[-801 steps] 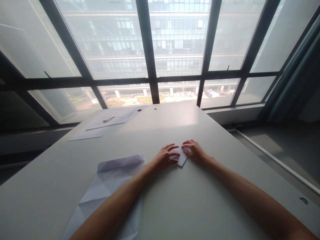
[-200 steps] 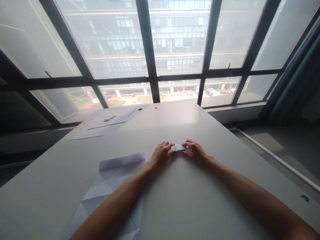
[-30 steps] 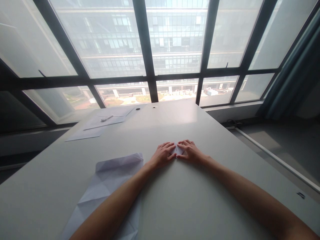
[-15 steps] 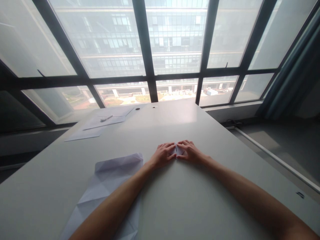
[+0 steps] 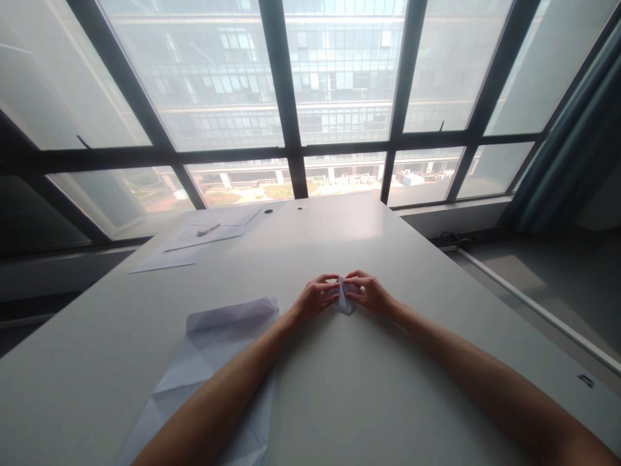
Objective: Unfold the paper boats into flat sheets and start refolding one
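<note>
A small piece of folded white paper (image 5: 344, 304) stands between my two hands, low over the white table (image 5: 378, 388). From its left side, my left hand (image 5: 316, 298) pinches it with fingers and thumb. My right hand (image 5: 369, 293) grips the opposite side in the same way. A raised fold shows at the paper's middle, and its lower tip points toward me. The fingers cover its outer edges. Under my left forearm lies a large creased sheet of paper (image 5: 213, 349).
Several flat white sheets (image 5: 167, 255) lie at the table's far left, with a slim white pen-like item (image 5: 208, 230) on top. Beyond the table stands a framed window (image 5: 295, 175). A blue curtain (image 5: 557, 142) hangs at right.
The folded paper has lifted at its middle, and more of it shows between my hands. My fingers have shifted from pressing flat to pinching its sides.
</note>
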### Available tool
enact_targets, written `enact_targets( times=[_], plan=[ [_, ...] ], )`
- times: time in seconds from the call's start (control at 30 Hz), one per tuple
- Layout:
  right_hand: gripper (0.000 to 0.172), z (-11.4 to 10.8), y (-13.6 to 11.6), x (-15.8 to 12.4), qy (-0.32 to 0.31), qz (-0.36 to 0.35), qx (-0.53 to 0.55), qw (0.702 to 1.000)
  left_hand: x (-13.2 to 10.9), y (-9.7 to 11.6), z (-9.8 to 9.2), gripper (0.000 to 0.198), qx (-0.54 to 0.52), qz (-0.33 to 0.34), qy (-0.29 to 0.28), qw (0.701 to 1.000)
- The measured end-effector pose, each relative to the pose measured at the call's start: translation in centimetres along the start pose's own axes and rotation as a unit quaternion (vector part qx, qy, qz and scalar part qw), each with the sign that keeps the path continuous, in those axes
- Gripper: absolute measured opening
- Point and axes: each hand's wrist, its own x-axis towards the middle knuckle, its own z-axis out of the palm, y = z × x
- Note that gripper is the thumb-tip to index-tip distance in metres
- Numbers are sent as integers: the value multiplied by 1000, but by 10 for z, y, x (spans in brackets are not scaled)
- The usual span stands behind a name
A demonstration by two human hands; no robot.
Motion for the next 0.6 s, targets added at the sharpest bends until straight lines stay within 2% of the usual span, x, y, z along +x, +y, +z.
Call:
enact_targets(
  times=[0.07, 0.2, 0.27, 0.37, 0.6],
  plan=[
    [25, 2, 3, 1, 16, 31, 35, 999, 1, 1, 0, 28, -52, -6, 8, 999],
    [43, 2, 4, 4, 30, 102, 131, 986, 4, 5, 4, 38, -151, -31, 55, 987],
    [37, 1, 2, 5, 9, 116, 153, 981, 6, 7, 7, 41, -183, -61, 69, 979],
    [31, -2, -1, 5, -22, 137, 162, 977, 6, 8, 9, 41, -210, -100, 59, 971],
    [34, -4, -3, 6, -25, 154, 173, 972, 6, 8, 8, 32, -224, -105, 75, 966]
  ],
)
